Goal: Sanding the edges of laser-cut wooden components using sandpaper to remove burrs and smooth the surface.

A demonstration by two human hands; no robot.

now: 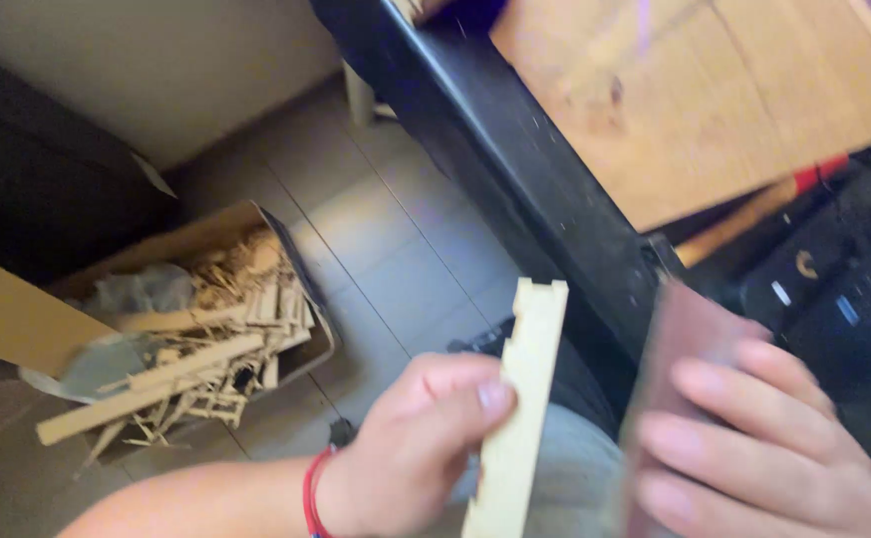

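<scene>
The left hand [411,443] pinches a pale, thin wooden strip [523,399] low in the middle of the view; the thumb presses across the strip's near face at about mid-length, and the other fingers are hidden behind it, so the grip is closed on the wood. The strip's long axis runs nearly upright in the picture, leaning a little to the right toward its top; the upper end, which shows small square notches along its edge, points up and away toward the black table edge [515,169], and the lower end runs out of the bottom of the frame. The strip lies at the right side of the left hand, between it and the right hand [764,443]. The left forearm comes in from the lower left, almost level, with a red cord bracelet [312,490] at the wrist. The right hand enters from the lower right, fingers laid flat and close together over a reddish-brown sheet [675,329] held just beside the strip; whether sheet and strip touch cannot be told through the blur. On the grey tiled floor [386,229] to the left, well apart from the hands, stands an open cardboard box [17,319] heaped with wooden offcuts [206,349]; a light wooden tabletop [715,90] fills the upper right.
</scene>
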